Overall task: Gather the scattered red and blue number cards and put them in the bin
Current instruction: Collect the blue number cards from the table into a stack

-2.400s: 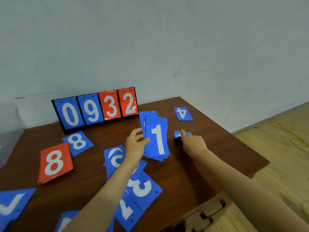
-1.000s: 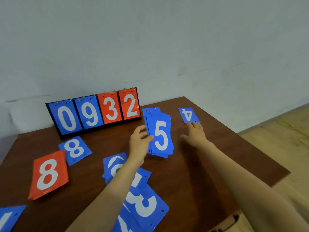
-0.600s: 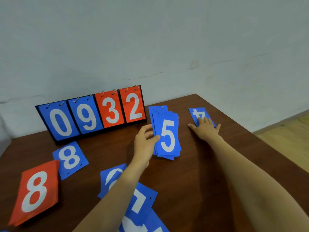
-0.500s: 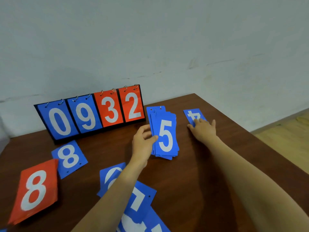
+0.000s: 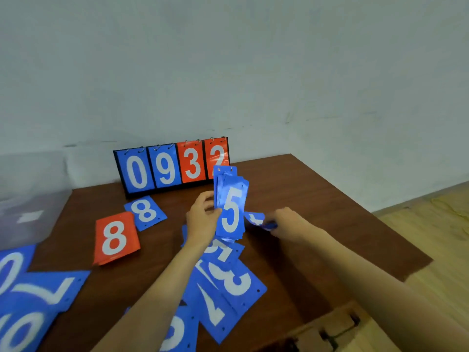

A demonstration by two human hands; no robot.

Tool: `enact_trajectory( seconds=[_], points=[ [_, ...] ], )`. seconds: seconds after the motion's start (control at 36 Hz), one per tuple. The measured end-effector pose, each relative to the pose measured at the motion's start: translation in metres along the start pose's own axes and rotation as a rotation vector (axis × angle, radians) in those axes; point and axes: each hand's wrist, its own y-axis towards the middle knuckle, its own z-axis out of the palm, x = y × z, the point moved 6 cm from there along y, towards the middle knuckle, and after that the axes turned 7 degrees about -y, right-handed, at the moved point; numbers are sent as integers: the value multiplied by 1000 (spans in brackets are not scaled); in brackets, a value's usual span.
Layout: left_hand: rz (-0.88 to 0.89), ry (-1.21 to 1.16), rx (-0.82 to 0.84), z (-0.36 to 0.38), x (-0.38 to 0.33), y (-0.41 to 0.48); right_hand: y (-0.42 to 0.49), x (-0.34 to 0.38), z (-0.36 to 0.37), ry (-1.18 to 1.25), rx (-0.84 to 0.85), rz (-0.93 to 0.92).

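On the brown table point(image 5: 317, 199), cards point(image 5: 115, 240) lie scattered; pale wall point(image 5: 228, 72) behind.

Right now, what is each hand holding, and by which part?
The left hand grips the blue card stack, 5 on top, by its left long edge. The right hand pinches a single blue card, blurred, by its right end.

The right side of the brown table point(image 5: 330, 204) is bare wood, so a hand can slide there. At the back, the flip scoreboard point(image 5: 172, 165) stands like a wall. Blue cards point(image 5: 228, 283) pile up in the middle. The red 8 card point(image 5: 115, 238) and blue 8 card point(image 5: 145, 212) lie further left, and the see-through bin point(image 5: 28, 199) sits at the left edge.
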Motion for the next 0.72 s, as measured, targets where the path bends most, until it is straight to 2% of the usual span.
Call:
enact_trajectory(
  seconds=[0.19, 0.39, 0.53, 0.72],
  points=[
    [96, 33, -20, -46, -29, -45, -73, 43, -95, 155, -228, -75],
    [95, -118, 12, -73, -54, -73, -111, 91, -137, 407, -188, -219],
    [96, -162, 143, -70, -66, -95, -108, 120, -134, 361, -261, -249],
    [12, -372, 187, -82, -63, -114, -94, 144, -123, 269, -418, -227]
  ],
)
